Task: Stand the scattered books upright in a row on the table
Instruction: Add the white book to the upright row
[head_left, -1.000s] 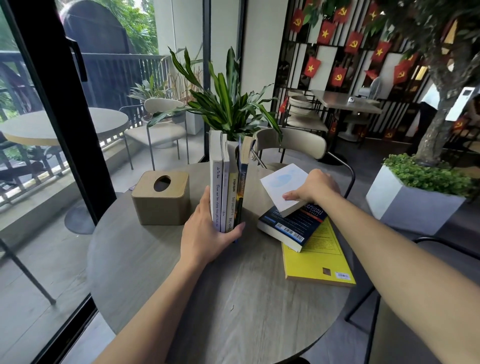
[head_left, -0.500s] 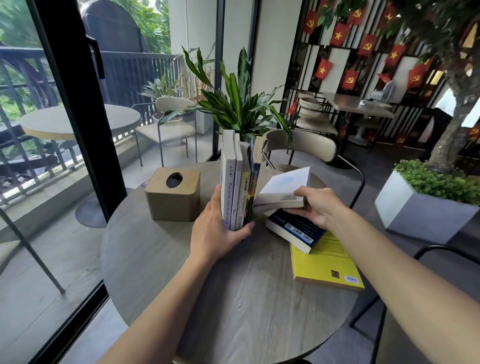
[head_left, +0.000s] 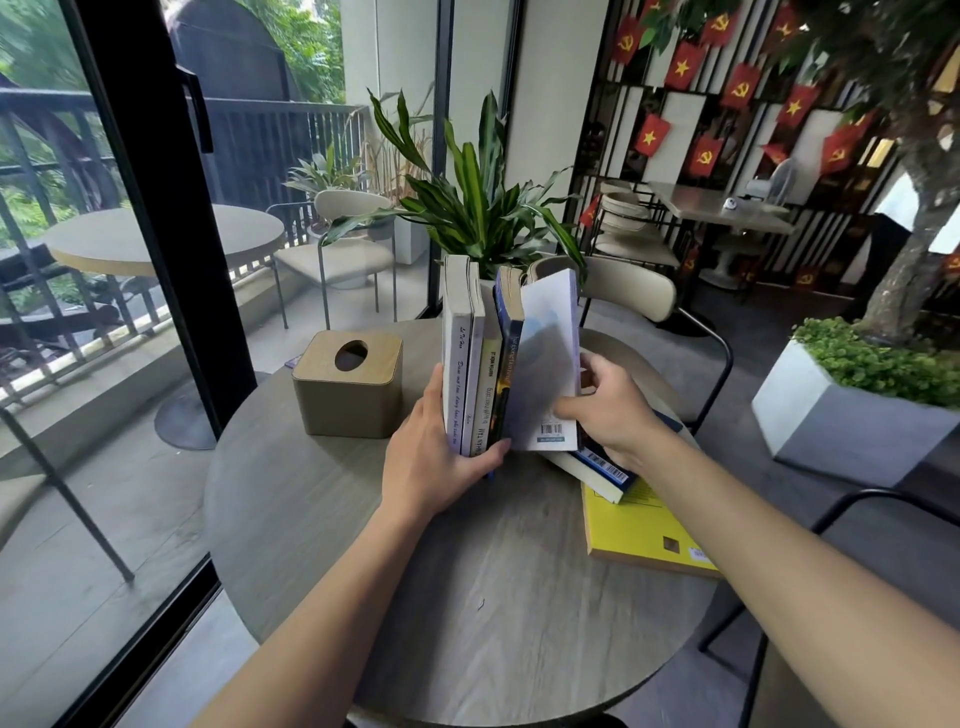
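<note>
The left hand (head_left: 439, 457) clamped the upright books (head_left: 475, 364) so they stayed standing, while the right hand (head_left: 605, 410) gripped a pale book (head_left: 550, 358), adding it beside them.

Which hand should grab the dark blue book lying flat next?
The right hand. It holds the pale book at the row's right end, directly above the dark blue book. The left hand is bracing the standing books.

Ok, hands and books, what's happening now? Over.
Left hand bracing the upright row. Right hand holding white book upright beside it. Two books lying flat.
</note>
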